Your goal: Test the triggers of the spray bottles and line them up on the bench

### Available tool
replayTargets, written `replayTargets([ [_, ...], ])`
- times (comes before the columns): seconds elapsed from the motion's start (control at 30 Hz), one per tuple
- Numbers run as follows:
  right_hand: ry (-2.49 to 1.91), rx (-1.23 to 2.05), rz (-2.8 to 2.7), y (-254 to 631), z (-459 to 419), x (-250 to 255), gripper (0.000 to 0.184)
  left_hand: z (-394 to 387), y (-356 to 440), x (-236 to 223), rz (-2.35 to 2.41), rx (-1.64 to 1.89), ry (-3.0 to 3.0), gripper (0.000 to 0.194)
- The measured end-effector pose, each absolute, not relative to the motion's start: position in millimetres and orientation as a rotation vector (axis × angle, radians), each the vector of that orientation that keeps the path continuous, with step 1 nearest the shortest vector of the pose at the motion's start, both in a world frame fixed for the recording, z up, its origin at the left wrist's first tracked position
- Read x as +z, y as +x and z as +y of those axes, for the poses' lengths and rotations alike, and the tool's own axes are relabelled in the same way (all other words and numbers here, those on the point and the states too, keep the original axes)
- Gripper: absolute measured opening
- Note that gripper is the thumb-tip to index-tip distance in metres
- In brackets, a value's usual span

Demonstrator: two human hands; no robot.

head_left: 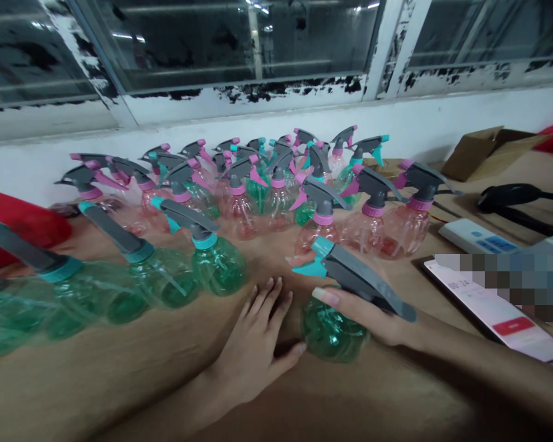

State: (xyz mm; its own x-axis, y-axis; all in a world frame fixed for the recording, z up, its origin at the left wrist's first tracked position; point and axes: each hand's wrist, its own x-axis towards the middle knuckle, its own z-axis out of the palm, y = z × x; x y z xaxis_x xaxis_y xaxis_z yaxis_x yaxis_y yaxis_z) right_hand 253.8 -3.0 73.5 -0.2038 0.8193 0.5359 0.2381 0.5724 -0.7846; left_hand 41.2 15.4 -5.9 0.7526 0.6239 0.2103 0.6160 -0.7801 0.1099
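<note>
My right hand (pixel 364 313) is wrapped round a green spray bottle (pixel 334 334) with a grey and turquoise trigger head; its thumb lies across the near side and the other fingers are mostly hidden behind. Flat on the brown table (pixel 166 380), my left hand (pixel 260 334) rests with its fingers spread, just left of the held bottle and holding nothing. Beyond my left fingertips stands another green spray bottle (pixel 220 267), upright. Further left, more green bottles (pixel 163 279) form a row. A pink spray bottle (pixel 316 233) stands behind the held one.
Several pink and green spray bottles (pixel 242 212) crowd the back, near the white wall (pixel 442 120). At the right lie a phone (pixel 493 307), a white device with blue buttons (pixel 479 236) and a black object (pixel 511 199). An open cardboard box (pixel 470 156) sits behind them. Red material (pixel 23 227) lies at left.
</note>
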Motion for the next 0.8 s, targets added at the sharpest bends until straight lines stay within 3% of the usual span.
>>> replayTargets([
  [0.8, -0.833, 0.823, -1.705, 253.1, -4.2, 73.9, 0.028, 14.8, 41.5, -5.2, 1.044, 0.365, 2.907, 0.067],
])
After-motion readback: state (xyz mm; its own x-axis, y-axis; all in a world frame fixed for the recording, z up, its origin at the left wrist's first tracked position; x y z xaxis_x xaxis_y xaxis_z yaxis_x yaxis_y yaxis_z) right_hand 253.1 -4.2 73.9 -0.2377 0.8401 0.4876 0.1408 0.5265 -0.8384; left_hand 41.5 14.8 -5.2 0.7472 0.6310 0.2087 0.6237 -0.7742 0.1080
